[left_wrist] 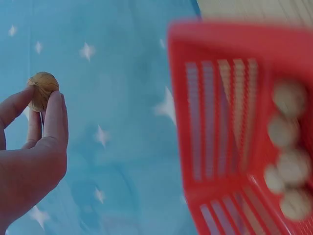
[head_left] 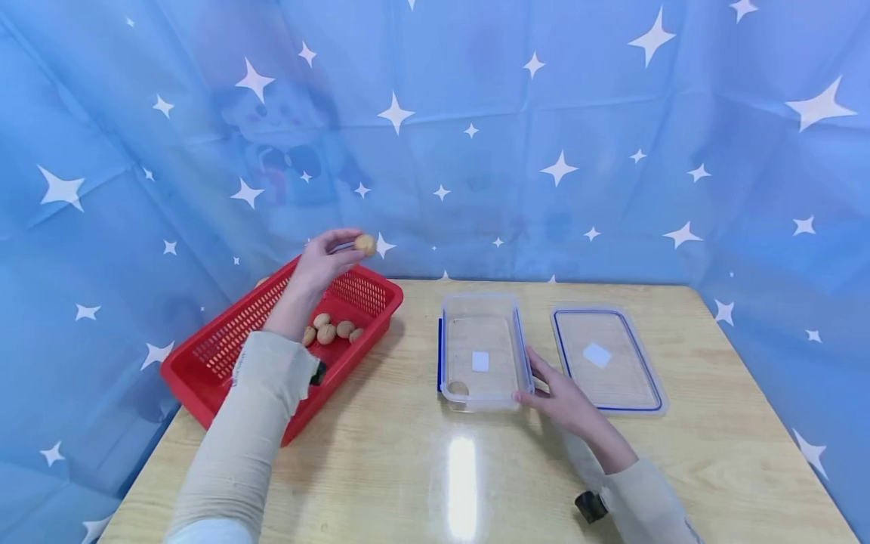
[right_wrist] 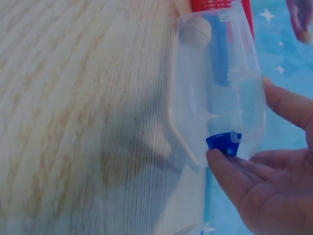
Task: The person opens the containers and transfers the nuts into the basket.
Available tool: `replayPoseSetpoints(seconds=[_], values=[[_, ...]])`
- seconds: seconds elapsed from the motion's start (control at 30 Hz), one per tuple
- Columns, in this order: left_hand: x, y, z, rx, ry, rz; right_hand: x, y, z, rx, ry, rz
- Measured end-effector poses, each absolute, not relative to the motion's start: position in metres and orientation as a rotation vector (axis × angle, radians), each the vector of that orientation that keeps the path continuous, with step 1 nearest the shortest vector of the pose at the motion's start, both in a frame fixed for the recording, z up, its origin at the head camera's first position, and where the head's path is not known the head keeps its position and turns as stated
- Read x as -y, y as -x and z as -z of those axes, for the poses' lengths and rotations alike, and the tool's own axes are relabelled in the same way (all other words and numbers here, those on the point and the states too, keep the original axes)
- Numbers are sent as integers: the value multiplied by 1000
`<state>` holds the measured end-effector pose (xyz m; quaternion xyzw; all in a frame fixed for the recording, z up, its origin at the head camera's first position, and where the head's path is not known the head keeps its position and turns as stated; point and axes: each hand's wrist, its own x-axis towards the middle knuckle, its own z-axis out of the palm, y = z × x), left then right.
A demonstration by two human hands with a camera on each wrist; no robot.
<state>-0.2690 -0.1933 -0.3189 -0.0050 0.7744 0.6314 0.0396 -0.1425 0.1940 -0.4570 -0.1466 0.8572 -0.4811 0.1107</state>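
My left hand [head_left: 325,261] pinches a walnut [head_left: 365,244] between thumb and fingertips, above the far end of a red plastic basket [head_left: 355,369]. The left wrist view shows the pinched walnut [left_wrist: 47,86] against the blue curtain. Several walnuts [head_left: 327,333] lie inside the basket. My right hand [head_left: 563,402] holds a clear plastic food container [head_left: 481,326] by its near right corner, thumb and fingers apart on its walls. One walnut [head_left: 458,388] sits in the container's near left corner. A blue clip [right_wrist: 224,142] touches a fingertip in the right wrist view.
A clear lid [head_left: 615,387] with a blue seal lies flat to the right of the container. The basket stands tilted across the left part of the wooden table [head_left: 381,468]. Behind the table hangs a blue curtain [head_left: 476,196] with white stars.
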Motion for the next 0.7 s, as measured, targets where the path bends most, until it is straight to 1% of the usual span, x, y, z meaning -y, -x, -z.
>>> replayPoseSetpoints(seconds=[0.2,0.37,0.53,0.7], values=[[250,263,337,-2437,224,-1887,-192,143,459,-2517,422,1415],[285,259,367,-2468,414,-1784,-191,143,457,-2512,406,1423],[307,259,395,-2467,472,-1703,-192,141,457,-2509,405,1414],[316,259,414,-2492,506,-1615,-192,139,455,-2506,415,1421]])
